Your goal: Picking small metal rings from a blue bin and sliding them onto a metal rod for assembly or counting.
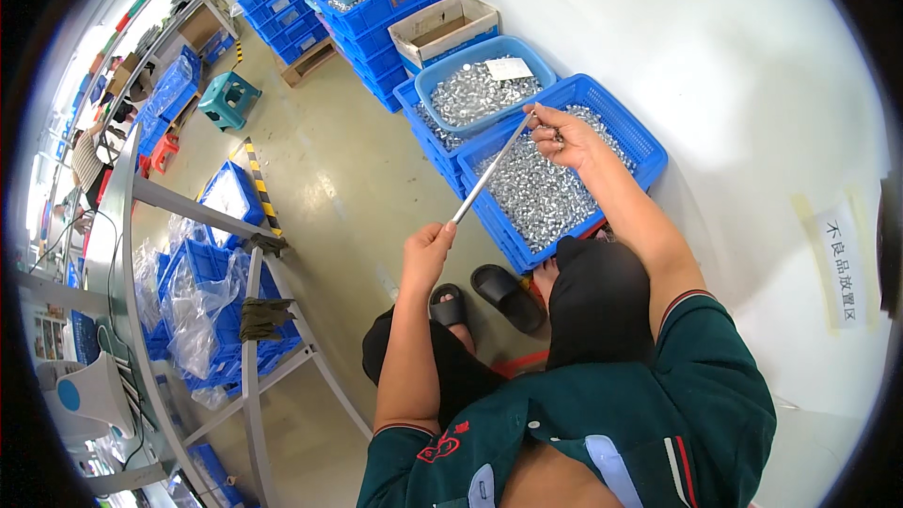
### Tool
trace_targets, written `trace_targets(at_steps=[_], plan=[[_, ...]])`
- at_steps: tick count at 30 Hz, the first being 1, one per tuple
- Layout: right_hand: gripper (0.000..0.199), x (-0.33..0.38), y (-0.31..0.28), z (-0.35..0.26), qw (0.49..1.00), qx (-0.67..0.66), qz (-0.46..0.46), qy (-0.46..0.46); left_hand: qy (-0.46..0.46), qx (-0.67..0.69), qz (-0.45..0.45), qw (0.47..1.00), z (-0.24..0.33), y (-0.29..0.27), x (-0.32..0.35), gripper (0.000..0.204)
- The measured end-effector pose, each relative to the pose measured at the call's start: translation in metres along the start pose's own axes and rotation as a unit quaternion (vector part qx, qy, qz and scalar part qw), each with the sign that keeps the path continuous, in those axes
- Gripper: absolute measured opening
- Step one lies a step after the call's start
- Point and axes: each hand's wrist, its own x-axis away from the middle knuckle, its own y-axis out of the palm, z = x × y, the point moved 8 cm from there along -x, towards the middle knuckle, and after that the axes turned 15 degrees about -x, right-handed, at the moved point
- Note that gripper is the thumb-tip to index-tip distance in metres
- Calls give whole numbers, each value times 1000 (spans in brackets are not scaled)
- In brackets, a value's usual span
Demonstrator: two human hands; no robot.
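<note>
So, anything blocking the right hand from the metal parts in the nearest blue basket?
Nothing visible: the metal parts lie uncovered in the nearest blue basket below the right hand. The metal rod slants from the left hand over the basket's left side only.

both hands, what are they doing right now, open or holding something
Left hand: closed on the long, thin silver rod's lower end.
Right hand: fingers curled around small, shiny metal pieces, at the rod's upper end.
</note>
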Motion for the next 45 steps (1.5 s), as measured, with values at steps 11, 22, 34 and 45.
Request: trace_targets(at_steps=[11,22,34,45], plan=[[12,7,19,14,974,227,-18,19,-11,-12,-3,1000,1,2,0,35],[20,-3,-26,20,987,81,90,106,1,17,13,1000,6,3,-3,36],[20,-34,-98,28,973,-95,121,170,-24,72,-10,997,7,9,-3,33],[14,-18,-59,17,991,44,122,38,-18,81,-6,997,2,4,-1,34]])
